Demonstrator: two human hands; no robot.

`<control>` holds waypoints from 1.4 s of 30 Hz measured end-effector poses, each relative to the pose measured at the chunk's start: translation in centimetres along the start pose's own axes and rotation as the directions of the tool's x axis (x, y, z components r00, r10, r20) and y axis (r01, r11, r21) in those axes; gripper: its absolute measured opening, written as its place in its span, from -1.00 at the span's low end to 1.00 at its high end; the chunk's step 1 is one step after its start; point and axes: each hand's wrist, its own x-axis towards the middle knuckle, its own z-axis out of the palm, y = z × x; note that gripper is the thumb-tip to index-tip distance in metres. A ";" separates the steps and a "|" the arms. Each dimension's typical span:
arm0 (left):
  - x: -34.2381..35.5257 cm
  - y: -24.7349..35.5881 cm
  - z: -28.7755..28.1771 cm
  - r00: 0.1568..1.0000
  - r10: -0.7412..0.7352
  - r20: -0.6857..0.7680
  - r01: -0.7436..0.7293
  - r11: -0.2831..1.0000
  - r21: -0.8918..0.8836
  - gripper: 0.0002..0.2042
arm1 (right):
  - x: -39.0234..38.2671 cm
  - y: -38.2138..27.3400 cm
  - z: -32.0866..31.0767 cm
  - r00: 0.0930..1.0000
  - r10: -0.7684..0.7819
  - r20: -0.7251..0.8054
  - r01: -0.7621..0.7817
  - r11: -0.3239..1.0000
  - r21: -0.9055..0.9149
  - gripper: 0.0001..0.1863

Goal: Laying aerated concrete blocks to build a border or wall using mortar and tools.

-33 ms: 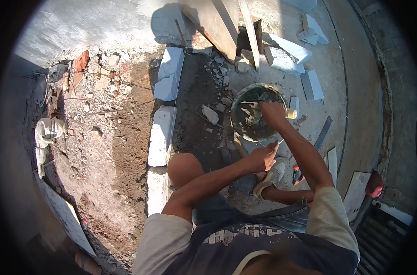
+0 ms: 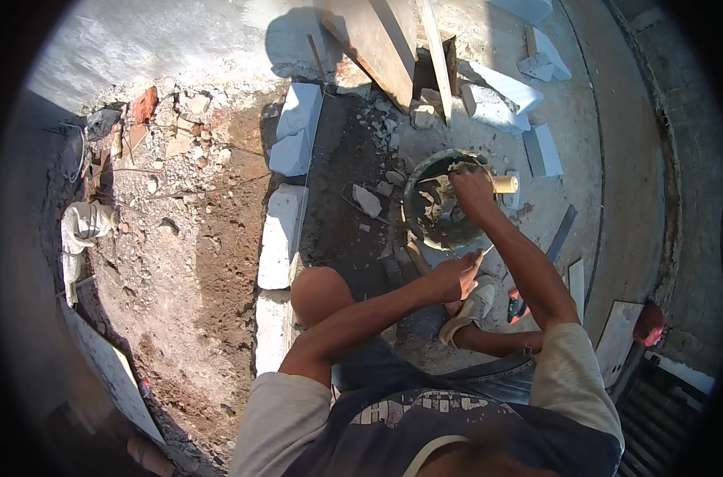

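Observation:
A round dark bucket (image 2: 410, 208) holds wet grey mortar (image 2: 437, 208). My right hand (image 2: 474, 191) is closed over its right side, gripping a trowel by a pale wooden handle (image 2: 504, 184) that sticks out to the right. The blade is mostly hidden by the hand and mortar. Just below the bucket's near rim, my left hand (image 2: 459, 276) is closed, fingers pressed together. A thin light strip (image 2: 487, 249) shows at its fingertips; what it belongs to is unclear.
A row of white blocks (image 2: 283, 230) with a string along it runs left of the bucket. Rubble (image 2: 194, 151) covers the ground beyond. More white blocks (image 2: 542, 149) and boards (image 2: 373, 52) lie at the back. An orange-and-black tool (image 2: 517, 305) sits near my foot.
My right hand and the wooden handle have shifted slightly upward in the picture, toward the far side of the bucket. The left hand stays almost where it was.

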 end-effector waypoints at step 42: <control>7.5 3.5 -9.4 0.878 -0.443 0.180 0.463 0.881 -0.093 -0.71 | -15.0 3.9 -7.2 0.556 0.807 -0.198 -0.445 0.490 0.749 -0.45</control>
